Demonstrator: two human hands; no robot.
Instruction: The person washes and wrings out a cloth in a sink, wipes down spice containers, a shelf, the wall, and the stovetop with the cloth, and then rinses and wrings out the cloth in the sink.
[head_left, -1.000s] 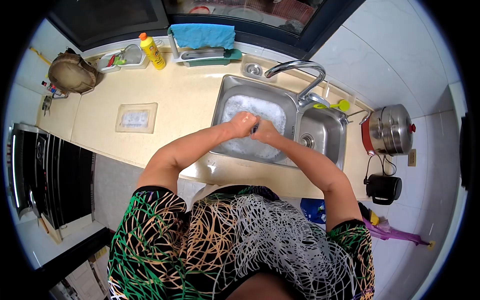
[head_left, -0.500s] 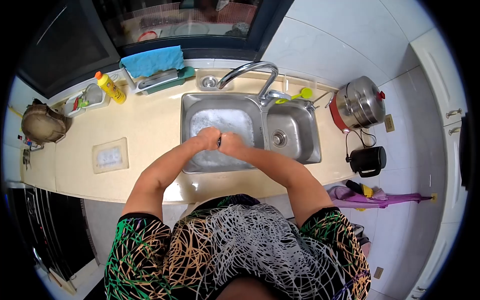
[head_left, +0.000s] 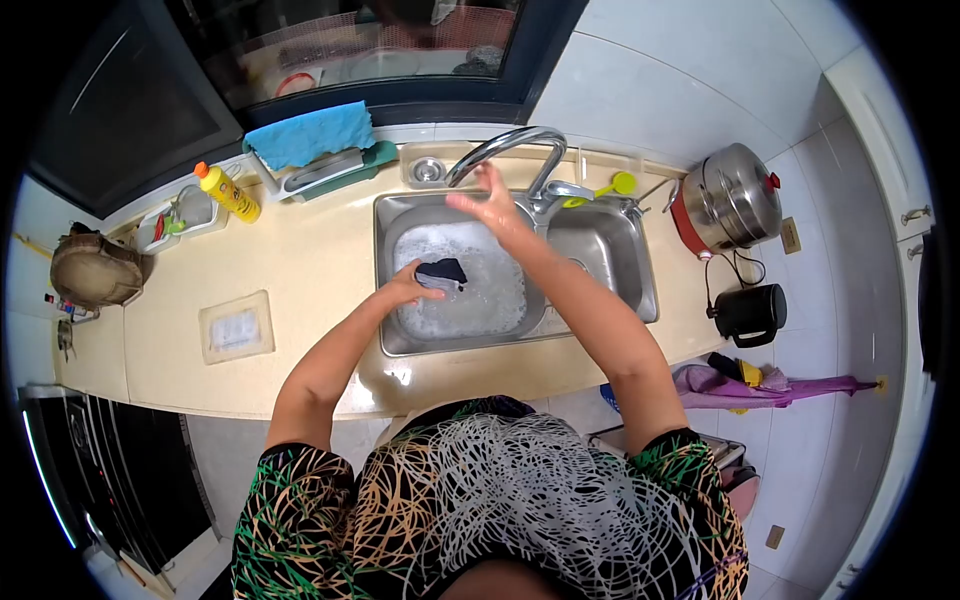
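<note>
Nearest, the left hand (head_left: 403, 287) grasps a small dark cloth (head_left: 441, 273) by one end, fingers closed around it, above the sudsy water (head_left: 480, 300) in the larger basin of the sink (head_left: 450, 348). A firm pinch seems wise, since wet, soapy fabric may slip; holding it well inside the rim would let drips fall into the basin rather than onto the surface (head_left: 300, 250). Farther off, the right hand (head_left: 492, 208) is empty, fingers released and spread beside the faucet (head_left: 549, 136); a careful reach there would clear the spout. Whether those fingertips touch the metal cannot be told. The left palm hides part of the cloth, its exact kind is unclear, and foam obscures the basin floor.
</note>
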